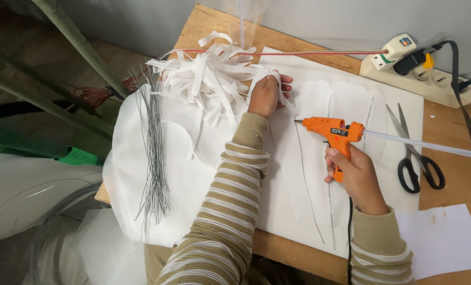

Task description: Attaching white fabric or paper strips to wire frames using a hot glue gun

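Striped sleeves frame the view nearest you, both arms reaching over a large white sheet [299,200] spread on the wooden table [446,132]. Your right hand [358,179], over the sheet's right half, is wrapped tightly round the grip of an orange glue gun [334,131], nozzle pointing left, a pale glue stick [420,143] projecting from its back. A thin wire [309,200] lies on the sheet just left of that hand. Your left hand [264,96], farther up the sheet, curls its fingers around white paper strips [209,79] at the edge of a loose heap. A bundle of grey wires [153,153] lies at the sheet's left edge. Black-handled scissors [417,158] rest at its right edge, and beyond its far right corner sits a power strip [420,74].
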